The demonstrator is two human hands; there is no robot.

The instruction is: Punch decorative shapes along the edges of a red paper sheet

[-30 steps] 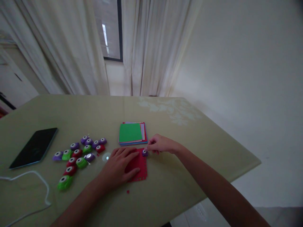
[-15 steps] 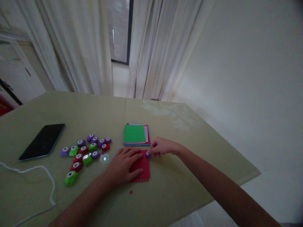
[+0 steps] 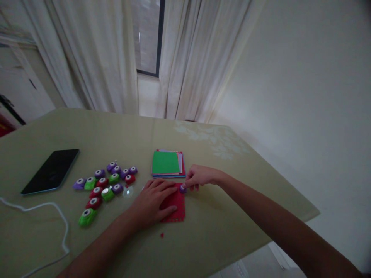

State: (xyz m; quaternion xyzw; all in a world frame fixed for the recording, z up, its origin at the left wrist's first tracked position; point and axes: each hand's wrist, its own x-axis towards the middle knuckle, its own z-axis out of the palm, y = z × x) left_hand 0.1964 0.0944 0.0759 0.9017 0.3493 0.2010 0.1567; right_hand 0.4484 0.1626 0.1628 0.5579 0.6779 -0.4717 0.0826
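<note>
My left hand (image 3: 152, 200) lies flat, fingers spread, on a red paper square (image 3: 176, 206) with punched holes along its edge. At the square's far right corner sits a small purple paper punch (image 3: 182, 189), and my right hand (image 3: 199, 176) pinches it with its fingertips. A tiny red scrap (image 3: 162, 234) lies on the table just in front of the square.
A stack of coloured paper with a green sheet on top (image 3: 166, 163) lies just behind the hands. Several purple, green and red punches (image 3: 106, 185) cluster to the left. A dark phone (image 3: 50, 171) and a white cable (image 3: 55, 220) lie far left. The table edge (image 3: 290, 224) runs at right.
The view has shifted slightly. Both hands stay where they were, the right still on the purple punch at the red square's corner.
</note>
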